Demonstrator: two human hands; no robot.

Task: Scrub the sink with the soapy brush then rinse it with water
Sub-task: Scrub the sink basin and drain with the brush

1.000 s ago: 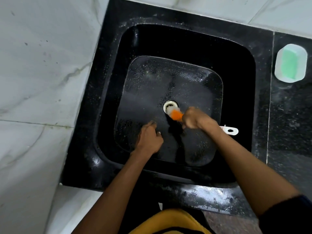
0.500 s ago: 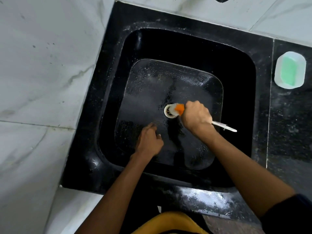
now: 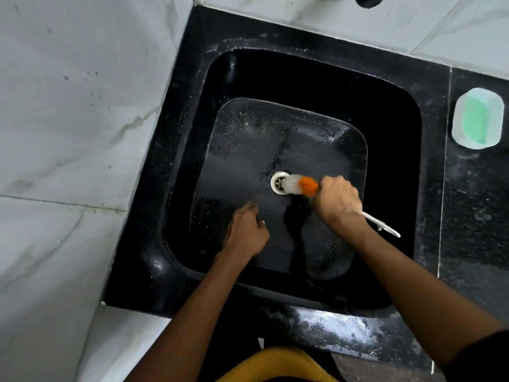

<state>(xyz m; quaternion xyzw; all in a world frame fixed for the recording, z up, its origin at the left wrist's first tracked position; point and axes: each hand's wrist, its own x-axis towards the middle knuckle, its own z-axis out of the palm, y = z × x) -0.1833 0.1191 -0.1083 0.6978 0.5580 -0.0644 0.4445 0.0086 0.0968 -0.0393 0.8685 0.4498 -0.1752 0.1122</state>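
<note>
A black square sink [image 3: 391,114] fills the middle of the view, its flat bottom wet and speckled with droplets. A pale round drain [image 3: 278,184] sits near the centre. My right hand [image 3: 337,201] grips the white handle of a brush [image 3: 303,186] with orange and white bristles, whose head lies on the right edge of the drain. The handle's end sticks out behind my wrist. My left hand [image 3: 246,232] rests on the sink bottom left of the brush, fingers loosely bent, holding nothing.
A white soap dish holding a green bar [image 3: 478,118] stands on the black counter at the right. White marble wall tiles [image 3: 77,119] border the sink at left and back. A dark tap part [image 3: 369,0] shows at the top edge. The wet front rim [image 3: 344,326] lies near my body.
The brush head has moved up from below the drain to its right edge, and my right hand has risen and turned with it. My left hand has hardly moved.
</note>
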